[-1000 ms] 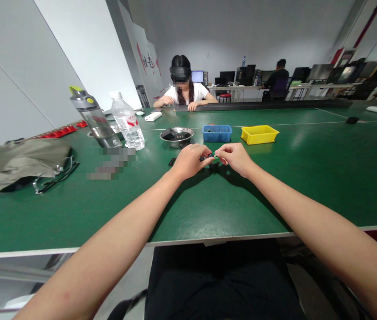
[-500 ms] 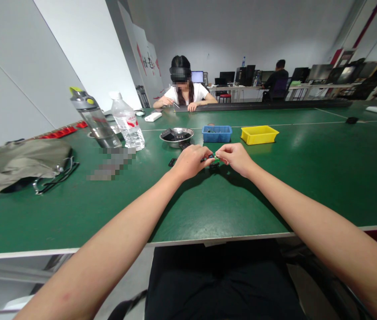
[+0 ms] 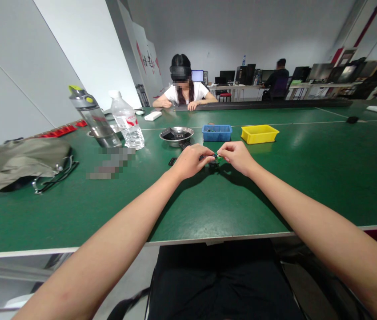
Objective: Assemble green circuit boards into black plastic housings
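Note:
Above the green table (image 3: pixel 182 209), my left hand (image 3: pixel 193 161) grips a small dark part with green bits (image 3: pixel 214 162), its thumb and fingers closed round the left side. My right hand (image 3: pixel 237 156) pinches at the right side of that same part, at a small green piece (image 3: pixel 219 158). The fingertips of both hands almost meet there, and fine detail between them is too small to tell. A flat black piece (image 3: pixel 172 162) lies on the table left of my left hand. Another dark piece (image 3: pixel 184 145) is just behind that hand, beside the metal bowl.
Behind my hands stand a metal bowl (image 3: pixel 176 143) of black parts, a blue bin (image 3: pixel 217 133) with small parts, and a yellow bin (image 3: pixel 260 134). Bottles (image 3: pixel 129 126), a cloth bag (image 3: pixel 25 162) and glasses (image 3: pixel 57 178) are left. A person (image 3: pixel 183 91) sits opposite.
The left fingers and thumb sit slightly farther over the held part, so less of its green shows. My right hand has shifted slightly. The person opposite has lowered one hand.

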The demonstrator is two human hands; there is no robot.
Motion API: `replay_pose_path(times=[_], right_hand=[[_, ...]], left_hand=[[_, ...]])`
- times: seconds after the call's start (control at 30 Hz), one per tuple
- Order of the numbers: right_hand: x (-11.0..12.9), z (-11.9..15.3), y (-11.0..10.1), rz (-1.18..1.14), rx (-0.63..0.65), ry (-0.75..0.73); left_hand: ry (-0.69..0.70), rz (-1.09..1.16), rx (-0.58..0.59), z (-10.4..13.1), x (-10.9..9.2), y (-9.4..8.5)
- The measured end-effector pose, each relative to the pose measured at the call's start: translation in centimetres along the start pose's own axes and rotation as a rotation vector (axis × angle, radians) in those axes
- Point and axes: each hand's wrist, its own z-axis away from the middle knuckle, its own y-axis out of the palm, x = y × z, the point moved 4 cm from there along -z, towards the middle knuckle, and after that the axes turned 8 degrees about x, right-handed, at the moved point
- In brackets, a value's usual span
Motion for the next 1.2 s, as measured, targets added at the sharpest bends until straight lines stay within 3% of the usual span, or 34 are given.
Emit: replay_pose_path(times=[0.33,1.2], right_hand=[[-0.06,-0.02,-0.10,0.046,-0.025,-0.026],[0.19,0.23,0.11,0.165,0.097,-0.089]], left_hand=[[-0.013,0.058,-0.001,0.12,-0.36,-0.11],[0.027,0.018,0.088,-0.16,-0.69,0.66]])
